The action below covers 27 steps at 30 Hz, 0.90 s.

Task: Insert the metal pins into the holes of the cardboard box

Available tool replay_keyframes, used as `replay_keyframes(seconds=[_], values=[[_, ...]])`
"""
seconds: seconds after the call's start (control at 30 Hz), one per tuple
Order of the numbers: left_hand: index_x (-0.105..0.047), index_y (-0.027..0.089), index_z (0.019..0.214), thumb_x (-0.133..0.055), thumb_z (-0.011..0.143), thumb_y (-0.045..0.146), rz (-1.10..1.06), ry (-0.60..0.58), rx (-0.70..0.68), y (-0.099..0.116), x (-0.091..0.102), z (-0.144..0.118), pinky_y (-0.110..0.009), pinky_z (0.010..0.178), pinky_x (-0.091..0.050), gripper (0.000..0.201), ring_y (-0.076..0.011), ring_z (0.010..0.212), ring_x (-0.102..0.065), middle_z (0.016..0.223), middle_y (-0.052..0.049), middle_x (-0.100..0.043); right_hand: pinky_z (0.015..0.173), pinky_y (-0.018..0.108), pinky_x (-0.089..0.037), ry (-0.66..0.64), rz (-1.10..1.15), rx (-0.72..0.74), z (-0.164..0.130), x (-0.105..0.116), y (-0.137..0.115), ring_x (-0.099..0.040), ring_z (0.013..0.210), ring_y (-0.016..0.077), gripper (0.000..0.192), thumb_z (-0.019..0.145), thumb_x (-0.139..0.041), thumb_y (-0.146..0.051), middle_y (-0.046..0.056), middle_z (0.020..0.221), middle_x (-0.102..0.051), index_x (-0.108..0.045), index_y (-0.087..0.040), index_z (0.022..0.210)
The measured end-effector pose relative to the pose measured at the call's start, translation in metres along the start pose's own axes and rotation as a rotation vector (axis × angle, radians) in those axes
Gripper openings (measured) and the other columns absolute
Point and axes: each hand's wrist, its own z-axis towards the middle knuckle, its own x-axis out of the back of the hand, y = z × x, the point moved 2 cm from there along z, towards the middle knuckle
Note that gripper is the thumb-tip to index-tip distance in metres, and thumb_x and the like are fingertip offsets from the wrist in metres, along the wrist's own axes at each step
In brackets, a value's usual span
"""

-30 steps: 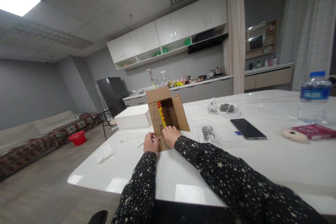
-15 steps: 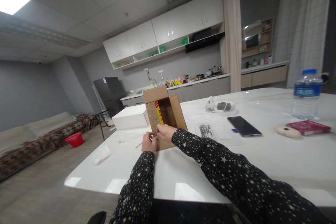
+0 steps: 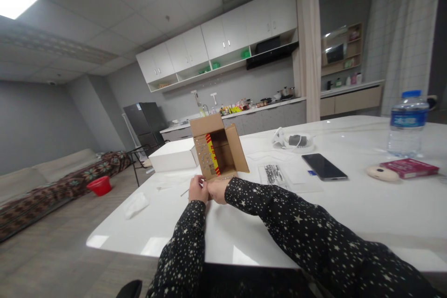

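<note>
An open cardboard box (image 3: 203,160) with a red-and-yellow printed strip (image 3: 212,154) stands on the white table. Rows of small shiny dots cover its left flap. My left hand (image 3: 198,189) is closed at the lower left corner of the box, fingers bent together. Against it, my right hand (image 3: 217,191) curls in with its fingertips meeting the left ones, low in front of the box. Whatever lies between the fingers is too small or hidden. A thin dark stick (image 3: 185,192) lies just left of my left hand; whether it touches the fingers I cannot tell.
A white box (image 3: 173,156) sits behind to the left, crumpled white plastic (image 3: 136,206) nearer. Rightward are a clear tray of small dark pieces (image 3: 273,174), a phone (image 3: 324,166), a white cable coil (image 3: 299,143), a beige oval case (image 3: 382,173), a red packet (image 3: 409,167) and a water bottle (image 3: 407,125).
My right hand has moved down from the box's left flap to beside my left hand, uncovering the lower end of the printed strip. The left hand has stayed nearly still.
</note>
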Motion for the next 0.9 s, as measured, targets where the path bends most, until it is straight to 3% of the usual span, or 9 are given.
replay_keyframes(seconds=[0.13,0.3,0.6,0.9], values=[[-0.053,0.021,0.082,-0.049,0.073,0.017,-0.004,-0.001,-0.007,0.0,0.0,0.001,-0.028,0.061,-0.042,0.011,-0.0118,0.058,-0.047,0.072,0.002,-0.051,0.073,0.027,-0.051,-0.175,-0.118,0.034,-0.003,-0.004,-0.001,-0.066,0.089,0.0224,0.028,0.07,-0.062,-0.01,0.011,0.094,-0.07,-0.068,-0.014,0.097],[-0.052,0.021,0.082,-0.049,0.072,0.016,0.009,-0.012,-0.028,-0.001,0.001,0.003,-0.028,0.062,-0.042,0.011,-0.0115,0.058,-0.047,0.072,0.002,-0.051,0.067,0.028,-0.051,-0.245,-0.137,0.049,-0.003,-0.014,0.0,-0.066,0.081,0.0233,0.018,0.069,-0.067,-0.021,0.011,0.086,-0.07,-0.07,-0.013,0.085],[-0.053,0.021,0.082,-0.048,0.073,0.015,0.013,0.002,-0.039,0.0,0.001,0.002,-0.027,0.062,-0.042,0.012,-0.0118,0.059,-0.048,0.073,0.002,-0.051,0.07,0.029,-0.051,-0.27,-0.13,0.016,-0.003,-0.024,0.007,-0.066,0.077,0.022,0.019,0.067,-0.065,-0.026,0.008,0.083,-0.071,-0.071,-0.018,0.083],[-0.054,0.02,0.081,-0.048,0.073,0.016,0.015,0.008,-0.042,0.0,-0.001,0.001,-0.027,0.062,-0.041,0.011,-0.0117,0.058,-0.047,0.072,0.002,-0.051,0.063,0.024,-0.048,-0.161,-0.065,0.016,0.011,-0.018,0.034,-0.065,0.08,0.0195,0.019,0.07,-0.063,-0.029,0.006,0.085,-0.07,-0.068,-0.017,0.084]])
